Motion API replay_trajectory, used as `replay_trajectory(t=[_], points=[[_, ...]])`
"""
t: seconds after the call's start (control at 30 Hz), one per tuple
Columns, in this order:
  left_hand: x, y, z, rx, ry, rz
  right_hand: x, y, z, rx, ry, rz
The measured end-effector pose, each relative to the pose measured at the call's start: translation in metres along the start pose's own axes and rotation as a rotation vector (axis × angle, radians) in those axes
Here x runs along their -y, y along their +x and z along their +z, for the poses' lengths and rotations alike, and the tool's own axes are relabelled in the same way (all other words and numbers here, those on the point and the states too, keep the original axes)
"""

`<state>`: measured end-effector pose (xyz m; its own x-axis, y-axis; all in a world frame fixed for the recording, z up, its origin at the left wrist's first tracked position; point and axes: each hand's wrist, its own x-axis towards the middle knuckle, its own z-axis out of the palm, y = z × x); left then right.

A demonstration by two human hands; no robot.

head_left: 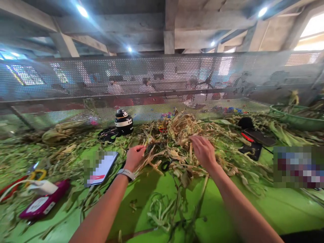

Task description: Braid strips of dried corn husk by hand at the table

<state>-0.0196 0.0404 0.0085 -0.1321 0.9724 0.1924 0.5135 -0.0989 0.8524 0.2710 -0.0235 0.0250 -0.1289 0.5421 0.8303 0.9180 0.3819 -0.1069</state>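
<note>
A heap of dry, pale-brown plant leaves rises in the middle of the green table. My left hand, with a grey band at its wrist, is closed at the heap's left side. Its fingertips pinch a thin dried stalk. My right hand lies over the heap's right side, fingers stretched out and touching the dry leaves. What is beneath those fingers is hidden. A small dark ring sits between the hands at the heap's near edge. Looser greenish strands lie closer to me.
Left of my arm are a phone, a purple box and yellow-handled scissors. A black-and-white container stands behind. To the right lie a red-and-black tool and a green basin. Perforated metal screening runs across the back.
</note>
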Motion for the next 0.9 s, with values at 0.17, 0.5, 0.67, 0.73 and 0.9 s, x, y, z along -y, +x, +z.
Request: replay_trajectory(t=[0.17,0.5,0.67,0.73,0.9], points=[[0.002,-0.004,0.000,-0.061,-0.045,0.052,0.021,-0.002,-0.002,0.175,0.019,-0.064],[-0.052,-0.063,0.018,0.523,-0.185,0.421,0.048,-0.002,-0.005,0.357,-0.063,-0.341],[-0.046,-0.071,0.033,0.554,-0.432,0.202,0.056,-0.004,-0.003,0.279,0.041,-0.307],[-0.045,-0.071,0.035,0.572,-0.549,0.120,0.057,-0.004,-0.002,0.143,0.147,-0.109],[-0.041,-0.074,0.039,0.596,-0.610,0.001,0.054,-0.003,0.003,0.211,0.545,0.513]])
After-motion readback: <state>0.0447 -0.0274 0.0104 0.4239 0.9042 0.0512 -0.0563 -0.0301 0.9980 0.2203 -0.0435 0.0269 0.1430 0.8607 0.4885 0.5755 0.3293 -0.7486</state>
